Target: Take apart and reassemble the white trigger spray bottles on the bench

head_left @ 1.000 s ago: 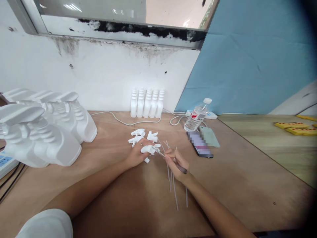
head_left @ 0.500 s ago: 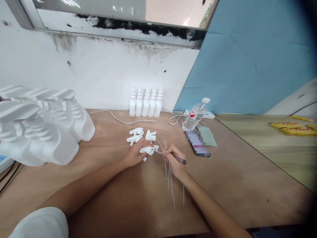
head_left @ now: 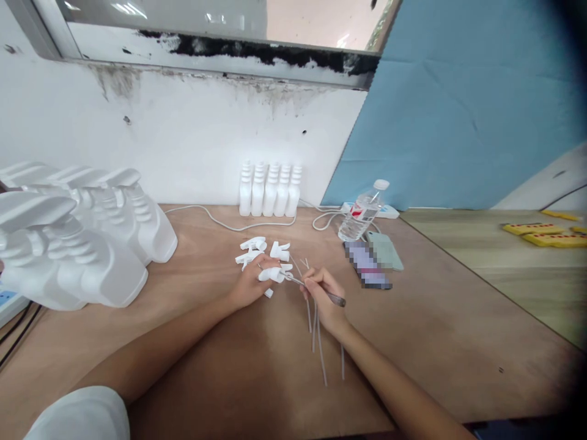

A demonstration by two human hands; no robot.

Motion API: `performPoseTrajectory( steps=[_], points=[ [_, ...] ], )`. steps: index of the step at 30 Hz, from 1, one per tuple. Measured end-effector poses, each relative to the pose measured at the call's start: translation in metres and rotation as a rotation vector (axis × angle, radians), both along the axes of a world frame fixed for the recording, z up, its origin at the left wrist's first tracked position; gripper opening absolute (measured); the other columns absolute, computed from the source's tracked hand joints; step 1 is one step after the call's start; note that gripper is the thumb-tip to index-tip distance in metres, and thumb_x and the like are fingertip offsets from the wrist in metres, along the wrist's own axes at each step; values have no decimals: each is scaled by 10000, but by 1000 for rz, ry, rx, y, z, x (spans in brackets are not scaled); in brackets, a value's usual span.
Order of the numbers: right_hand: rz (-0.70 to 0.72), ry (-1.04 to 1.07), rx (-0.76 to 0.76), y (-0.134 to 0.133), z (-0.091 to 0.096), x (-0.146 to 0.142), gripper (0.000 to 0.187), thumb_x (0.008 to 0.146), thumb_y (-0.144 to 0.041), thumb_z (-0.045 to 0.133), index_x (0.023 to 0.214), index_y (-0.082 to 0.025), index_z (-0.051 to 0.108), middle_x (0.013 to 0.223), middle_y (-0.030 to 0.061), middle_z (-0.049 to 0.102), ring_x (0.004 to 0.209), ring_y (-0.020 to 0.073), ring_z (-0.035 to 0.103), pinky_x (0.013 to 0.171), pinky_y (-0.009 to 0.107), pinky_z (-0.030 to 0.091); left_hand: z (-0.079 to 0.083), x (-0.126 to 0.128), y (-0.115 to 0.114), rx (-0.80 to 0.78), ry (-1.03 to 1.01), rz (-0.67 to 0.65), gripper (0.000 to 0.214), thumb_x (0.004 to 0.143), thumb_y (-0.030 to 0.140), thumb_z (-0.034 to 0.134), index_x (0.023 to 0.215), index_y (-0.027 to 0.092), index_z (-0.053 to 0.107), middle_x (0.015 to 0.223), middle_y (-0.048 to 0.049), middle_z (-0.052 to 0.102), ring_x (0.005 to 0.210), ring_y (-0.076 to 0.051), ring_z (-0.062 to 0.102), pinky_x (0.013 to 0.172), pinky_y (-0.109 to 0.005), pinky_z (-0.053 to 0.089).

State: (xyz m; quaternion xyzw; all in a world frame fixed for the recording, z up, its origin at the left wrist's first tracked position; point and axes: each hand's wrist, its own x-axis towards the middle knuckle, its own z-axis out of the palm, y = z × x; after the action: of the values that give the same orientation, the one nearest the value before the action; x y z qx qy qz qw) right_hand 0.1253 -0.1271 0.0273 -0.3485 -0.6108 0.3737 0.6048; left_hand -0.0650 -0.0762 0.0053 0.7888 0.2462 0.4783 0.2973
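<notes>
My left hand (head_left: 250,284) is closed around a white spray trigger head (head_left: 274,274) near the middle of the wooden table (head_left: 435,330). My right hand (head_left: 321,294) pinches a thin tube (head_left: 316,291) with a dark end, its tip touching the trigger head. More loose trigger heads (head_left: 257,249) lie just beyond my left hand. Several clear tubes (head_left: 321,354) lie on the table under and near my right wrist.
Large white spray bottles (head_left: 87,244) lie grouped at the left. A row of small white bottles (head_left: 270,190) stands against the wall. A water bottle (head_left: 360,214), a phone (head_left: 367,269) and a white cable (head_left: 220,221) lie beyond my right hand. Yellow strips (head_left: 541,235) sit far right.
Both hands stay together on the trigger head and tube; the view has shifted slightly, nothing else has visibly moved.
</notes>
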Motion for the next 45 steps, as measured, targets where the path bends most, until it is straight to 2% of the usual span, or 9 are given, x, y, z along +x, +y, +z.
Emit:
performPoseTrajectory(
  steps=[6, 9, 12, 18, 25, 33, 41, 43, 45],
  points=[
    [-1, -27, 61, -1, -4, -4, 251, 887, -275, 538, 662, -198, 455, 654, -13, 539, 557, 115, 505, 523, 260, 385, -1, -1, 2, -55, -23, 78, 180, 843, 317, 622, 957, 183, 663, 1024, -85, 647, 1035, -225, 584, 938, -419, 468],
    [57, 62, -9, 4, -4, -2, 243, 876, -245, 549, 660, -194, 450, 663, -17, 545, 531, 105, 497, 505, 251, 370, -5, -1, 3, -55, -56, 72, 218, 826, 313, 645, 995, 176, 649, 1065, -93, 635, 1029, -220, 589, 945, -434, 466],
    [130, 153, -117, 9, -2, 3, 235, 838, -215, 573, 640, -194, 447, 629, -23, 529, 495, 101, 471, 455, 236, 329, -6, -2, 3, -39, -50, 1, 178, 837, 281, 623, 978, 176, 655, 1051, -89, 627, 1065, -224, 584, 971, -441, 455],
    [217, 257, -306, 14, 10, 8, 232, 761, -207, 584, 597, -194, 420, 577, -24, 531, 429, 87, 402, 395, 216, 257, -4, -1, 0, -41, -19, -70, 127, 840, 224, 591, 929, 190, 674, 998, -81, 632, 1082, -237, 576, 987, -429, 451],
    [240, 266, -354, 15, 11, 10, 224, 758, -214, 552, 599, -200, 395, 546, -28, 526, 415, 87, 386, 391, 211, 220, -1, -1, -2, -61, -2, -64, 147, 834, 263, 607, 939, 188, 676, 1015, -90, 618, 1082, -238, 581, 973, -403, 458],
    [261, 286, -408, 18, 13, 10, 222, 768, -214, 541, 613, -200, 382, 537, -39, 510, 411, 81, 376, 393, 203, 250, -5, -1, 0, -81, -35, -58, 223, 807, 333, 665, 977, 190, 662, 1053, -97, 622, 1034, -234, 598, 935, -411, 467],
    [346, 235, -436, 15, 9, 7, 221, 805, -245, 558, 643, -197, 416, 577, -39, 522, 417, 85, 421, 401, 207, 289, -4, -1, -1, -115, -7, -90, 279, 787, 386, 682, 967, 176, 645, 1011, -91, 635, 985, -228, 596, 898, -387, 461],
    [322, 191, -376, 15, 6, 6, 209, 834, -280, 548, 671, -198, 446, 641, -25, 541, 441, 90, 447, 401, 210, 313, 0, 0, -3, -146, 8, -69, 310, 784, 424, 677, 963, 173, 643, 990, -89, 645, 941, -221, 597, 862, -372, 467],
    [264, 73, -227, 13, 3, 6, 140, 854, -322, 543, 784, -201, 532, 828, 24, 594, 515, 105, 515, 418, 223, 365, 4, 0, -4, -171, 9, -61, 311, 799, 436, 658, 961, 171, 641, 957, -78, 647, 907, -210, 595, 835, -355, 471]
  ],
)
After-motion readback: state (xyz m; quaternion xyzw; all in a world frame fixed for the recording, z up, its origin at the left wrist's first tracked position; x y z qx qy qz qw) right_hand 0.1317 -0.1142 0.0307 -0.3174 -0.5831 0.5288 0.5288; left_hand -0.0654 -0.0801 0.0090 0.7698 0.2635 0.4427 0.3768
